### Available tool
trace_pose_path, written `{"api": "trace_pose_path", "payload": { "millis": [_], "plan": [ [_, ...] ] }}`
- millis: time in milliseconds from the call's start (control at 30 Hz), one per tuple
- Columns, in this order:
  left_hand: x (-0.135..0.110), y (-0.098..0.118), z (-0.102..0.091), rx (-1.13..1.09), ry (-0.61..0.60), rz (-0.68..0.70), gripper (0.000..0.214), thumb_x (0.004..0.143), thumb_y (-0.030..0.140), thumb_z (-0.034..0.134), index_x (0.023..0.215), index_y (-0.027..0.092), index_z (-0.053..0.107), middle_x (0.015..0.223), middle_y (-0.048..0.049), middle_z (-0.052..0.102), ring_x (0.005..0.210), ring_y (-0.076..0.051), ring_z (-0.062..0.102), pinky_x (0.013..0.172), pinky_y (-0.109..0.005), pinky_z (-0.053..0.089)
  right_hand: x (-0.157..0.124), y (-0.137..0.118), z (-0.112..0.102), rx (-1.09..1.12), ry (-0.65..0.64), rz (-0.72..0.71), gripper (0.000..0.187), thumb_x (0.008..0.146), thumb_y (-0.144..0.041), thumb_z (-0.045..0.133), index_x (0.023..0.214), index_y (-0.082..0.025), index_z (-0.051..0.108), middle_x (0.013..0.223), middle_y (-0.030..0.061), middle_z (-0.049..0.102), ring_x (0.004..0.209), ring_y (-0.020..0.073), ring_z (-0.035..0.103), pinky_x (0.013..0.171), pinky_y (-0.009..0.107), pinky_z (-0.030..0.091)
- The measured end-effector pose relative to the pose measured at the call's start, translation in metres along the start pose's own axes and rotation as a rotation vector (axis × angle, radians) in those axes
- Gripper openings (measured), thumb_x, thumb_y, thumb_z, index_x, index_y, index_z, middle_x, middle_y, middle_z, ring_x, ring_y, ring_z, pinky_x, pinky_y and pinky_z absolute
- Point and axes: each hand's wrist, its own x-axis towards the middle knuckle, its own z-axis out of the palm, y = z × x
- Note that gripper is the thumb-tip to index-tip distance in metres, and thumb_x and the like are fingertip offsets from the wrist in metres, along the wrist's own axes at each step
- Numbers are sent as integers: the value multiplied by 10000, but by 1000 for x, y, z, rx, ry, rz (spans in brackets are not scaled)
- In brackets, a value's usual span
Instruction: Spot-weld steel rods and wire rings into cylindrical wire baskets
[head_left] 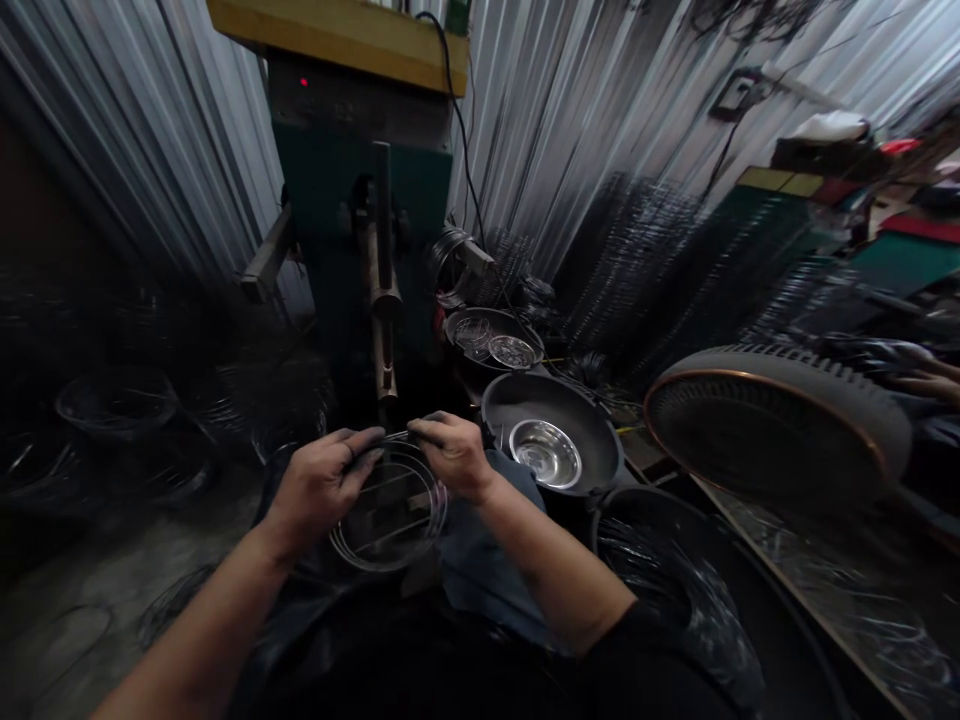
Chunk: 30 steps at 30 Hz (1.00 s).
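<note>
A round wire frame [386, 568] of several thin metal rings with crossing rods hangs over my lap, below a machine's electrode arms [386, 380]. My left hand [322, 485] pinches its far rim on the left side, thumb and fingers closed. My right hand [452, 452] grips the same rim a short way to the right, fingertips close to the left ones. Dark smudges cover the fingers of both hands. The exact spot where the fingertips meet the wire is small and dim.
Ahead stands a green machine [360, 130] with a red light. To the right are a black pan holding a shiny metal bowl [546, 455], a basin of wire pieces [675, 580] and a large fan [772, 425]. Wire rings [116, 400] lie at left. Another person's hand [934, 375] shows far right.
</note>
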Motion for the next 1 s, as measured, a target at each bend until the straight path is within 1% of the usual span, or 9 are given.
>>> {"api": "trace_pose_path", "payload": {
  "millis": [100, 200, 300, 367, 533, 633, 767, 900, 1000],
  "plan": [
    [12, -18, 4, 269, 51, 147, 409, 920, 410, 436, 1134, 157, 675, 872, -86, 701, 779, -188, 661, 756, -295, 530, 18, -5, 0, -45, -19, 81, 169, 842, -192, 621, 946, -240, 745, 869, 24, 688, 805, 145, 635, 769, 231, 476],
    [25, -36, 11, 385, 39, 155, 415, 937, 360, 381, 1124, 130, 672, 830, -103, 678, 737, -192, 649, 690, -289, 517, 40, -1, 1, -173, -133, 118, 143, 846, -208, 643, 944, -228, 746, 825, 16, 665, 781, 135, 613, 758, 212, 450],
    [36, -47, 18, 377, 19, 101, 376, 927, 322, 387, 1050, 139, 692, 806, -92, 658, 704, -177, 639, 648, -266, 499, 54, 11, 4, -253, -268, 68, 199, 900, -214, 575, 1038, -219, 719, 854, 20, 634, 774, 120, 591, 738, 192, 429],
    [41, -51, 23, 357, -1, 66, 362, 921, 317, 393, 978, 138, 703, 796, -88, 653, 700, -170, 636, 645, -257, 490, 58, 19, 7, -312, -329, 42, 244, 927, -210, 524, 1108, -211, 688, 905, 35, 629, 798, 125, 593, 737, 191, 423],
    [51, -63, 32, 290, -70, 29, 355, 911, 330, 399, 862, 152, 702, 808, -86, 662, 723, -168, 635, 667, -255, 487, 62, 29, 15, -575, -447, 92, 332, 948, -197, 418, 1210, -232, 620, 982, 68, 648, 806, 169, 614, 692, 231, 423],
    [57, -71, 35, 284, -97, 6, 331, 901, 324, 410, 870, 175, 704, 809, -74, 663, 723, -161, 633, 674, -250, 485, 69, 31, 20, -649, -466, 113, 345, 938, -195, 390, 1187, -245, 624, 969, 69, 660, 787, 192, 626, 662, 257, 425],
    [71, -78, 34, 309, -123, -16, 314, 888, 318, 422, 917, 195, 710, 831, -69, 678, 757, -162, 640, 700, -243, 484, 83, 33, 22, -707, -482, 137, 309, 915, -184, 400, 1058, -208, 673, 945, 85, 680, 796, 215, 640, 651, 280, 426],
    [86, -80, 29, 352, -142, -45, 342, 868, 297, 409, 989, 186, 709, 842, -76, 696, 789, -187, 652, 730, -267, 495, 100, 35, 21, -694, -480, 146, 282, 897, -196, 445, 1036, -198, 690, 952, 86, 698, 859, 209, 644, 688, 269, 422],
    [95, -79, 25, 351, -153, -86, 354, 842, 277, 410, 991, 174, 713, 897, -87, 710, 834, -207, 664, 761, -288, 502, 112, 37, 20, -669, -485, 141, 269, 888, -218, 472, 1021, -191, 705, 958, 88, 706, 887, 208, 643, 700, 264, 416]
  ]
}}
